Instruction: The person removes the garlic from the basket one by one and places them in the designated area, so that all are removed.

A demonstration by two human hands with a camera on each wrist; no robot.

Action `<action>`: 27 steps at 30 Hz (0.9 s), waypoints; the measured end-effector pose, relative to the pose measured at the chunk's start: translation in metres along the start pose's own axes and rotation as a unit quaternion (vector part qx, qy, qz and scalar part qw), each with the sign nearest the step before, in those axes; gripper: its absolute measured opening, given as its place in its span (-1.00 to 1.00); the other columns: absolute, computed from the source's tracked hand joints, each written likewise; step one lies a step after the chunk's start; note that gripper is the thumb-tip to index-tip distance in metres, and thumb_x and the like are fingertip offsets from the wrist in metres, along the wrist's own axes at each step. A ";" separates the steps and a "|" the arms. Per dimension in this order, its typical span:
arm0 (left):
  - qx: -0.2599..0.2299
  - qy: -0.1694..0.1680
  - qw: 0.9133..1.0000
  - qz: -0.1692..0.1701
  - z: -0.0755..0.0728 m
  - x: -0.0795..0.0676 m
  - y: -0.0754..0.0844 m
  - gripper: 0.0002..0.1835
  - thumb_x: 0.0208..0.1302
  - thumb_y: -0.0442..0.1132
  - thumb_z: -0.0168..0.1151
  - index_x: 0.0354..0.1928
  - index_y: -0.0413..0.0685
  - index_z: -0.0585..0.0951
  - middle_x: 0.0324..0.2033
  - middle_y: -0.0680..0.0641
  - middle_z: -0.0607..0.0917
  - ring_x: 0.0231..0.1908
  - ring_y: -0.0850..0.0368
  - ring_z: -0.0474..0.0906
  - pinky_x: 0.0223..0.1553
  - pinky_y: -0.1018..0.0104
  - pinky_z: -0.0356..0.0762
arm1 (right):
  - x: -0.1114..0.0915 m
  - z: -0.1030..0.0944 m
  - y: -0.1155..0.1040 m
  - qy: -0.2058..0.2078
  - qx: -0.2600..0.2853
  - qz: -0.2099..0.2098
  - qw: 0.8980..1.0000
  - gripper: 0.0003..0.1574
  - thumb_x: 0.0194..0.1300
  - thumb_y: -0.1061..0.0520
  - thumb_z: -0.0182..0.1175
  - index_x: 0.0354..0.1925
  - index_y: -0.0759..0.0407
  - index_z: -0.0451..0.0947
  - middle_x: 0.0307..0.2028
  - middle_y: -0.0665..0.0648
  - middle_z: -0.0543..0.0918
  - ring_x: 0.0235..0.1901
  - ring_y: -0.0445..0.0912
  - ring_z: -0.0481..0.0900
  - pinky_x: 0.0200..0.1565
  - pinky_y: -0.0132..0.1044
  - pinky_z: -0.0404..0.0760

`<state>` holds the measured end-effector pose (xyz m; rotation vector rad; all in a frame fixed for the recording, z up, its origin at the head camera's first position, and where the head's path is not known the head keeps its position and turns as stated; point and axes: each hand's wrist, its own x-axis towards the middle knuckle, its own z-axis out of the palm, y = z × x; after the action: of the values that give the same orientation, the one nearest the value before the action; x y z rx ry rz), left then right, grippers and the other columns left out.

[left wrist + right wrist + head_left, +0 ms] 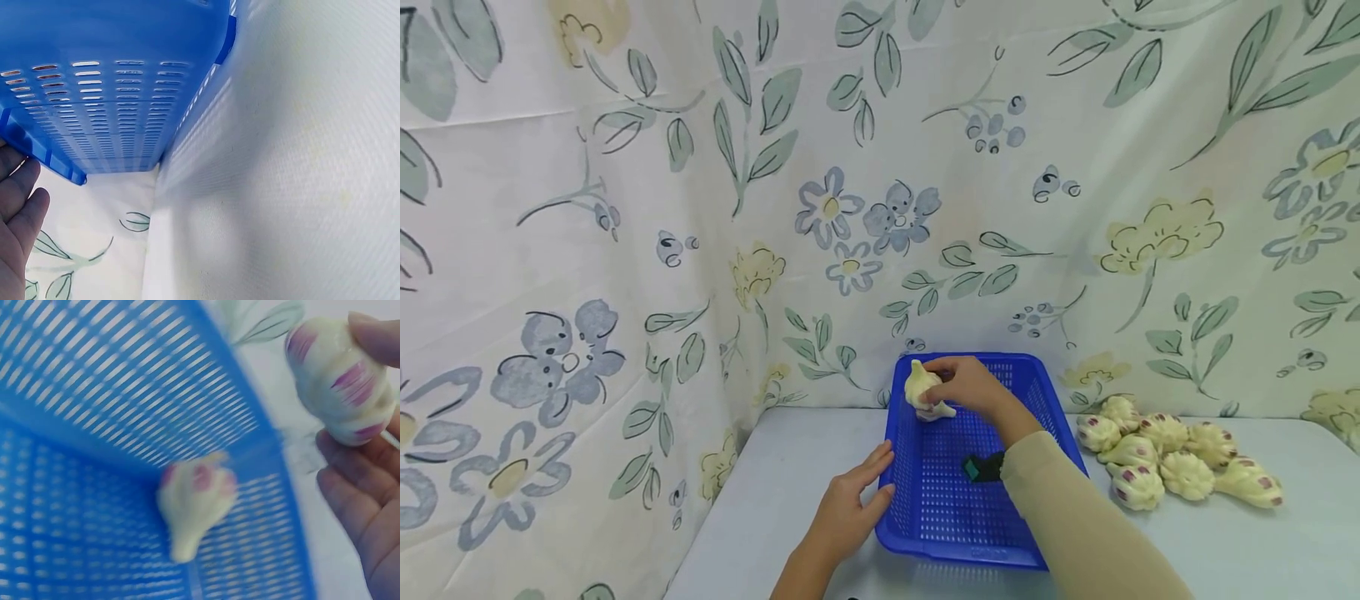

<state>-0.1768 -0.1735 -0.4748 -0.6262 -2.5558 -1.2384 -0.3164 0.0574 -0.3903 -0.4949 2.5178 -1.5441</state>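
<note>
My right hand (pixel 964 383) pinches a garlic bulb (pixel 921 385) over the far left corner of the blue basket (pixel 904 546). In the right wrist view that garlic bulb (pixel 344 381) is cream with purple patches, between thumb and fingers. Below it, a second garlic bulb (pixel 197 503) lies inside the basket's corner. My left hand (pixel 850 504) is at the basket's left side, its fingers extended against the rim. The left wrist view has the left fingers (pixel 22 187) touching the underside of the blue rim (pixel 59 167).
A pile of several garlic bulbs (pixel 1165 454) lies on the white table (pixel 805 467), right of the basket. Behind the table hangs a floral cloth (pixel 865 317), close to the basket's far end. A dark wrist device (pixel 985 468) with a green part sits by my right sleeve.
</note>
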 end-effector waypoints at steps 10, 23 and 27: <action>-0.001 0.005 1.000 0.002 -0.002 0.000 0.003 -0.49 0.37 -0.18 0.17 0.33 -0.10 0.48 0.40 0.05 0.37 0.39 0.17 0.29 0.32 0.07 0.37 | -0.041 -0.037 -0.034 0.017 0.020 -0.047 0.999 -0.17 0.07 -0.06 0.47 0.28 0.10 0.48 0.12 0.15 0.64 0.11 0.03 0.61 0.08 -0.08 0.66; -0.001 0.004 1.000 0.001 -0.001 -0.001 0.001 -0.50 0.38 -0.16 0.17 0.33 -0.12 0.47 0.40 0.06 0.37 0.38 0.16 0.31 0.31 0.07 0.39 | -0.097 -0.096 -0.006 0.089 -0.021 -0.038 0.995 -0.12 0.20 -0.09 0.39 0.38 0.19 0.35 0.19 0.30 0.58 0.15 0.11 0.58 0.04 -0.21 0.69; -0.005 0.002 1.000 -0.003 -0.001 -0.001 0.000 -0.50 0.39 -0.14 0.16 0.34 -0.08 0.47 0.41 0.08 0.36 0.39 0.17 0.30 0.31 0.07 0.38 | -0.116 -0.112 0.008 0.106 -0.034 -0.022 0.994 -0.07 0.23 -0.15 0.35 0.42 0.18 0.28 0.25 0.31 0.52 0.12 -0.10 0.59 0.03 -0.23 0.70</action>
<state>-0.1761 -0.1741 -0.4748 -0.6176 -2.5523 -1.2537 -0.2427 0.1957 -0.3509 -0.4165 2.7425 -1.6103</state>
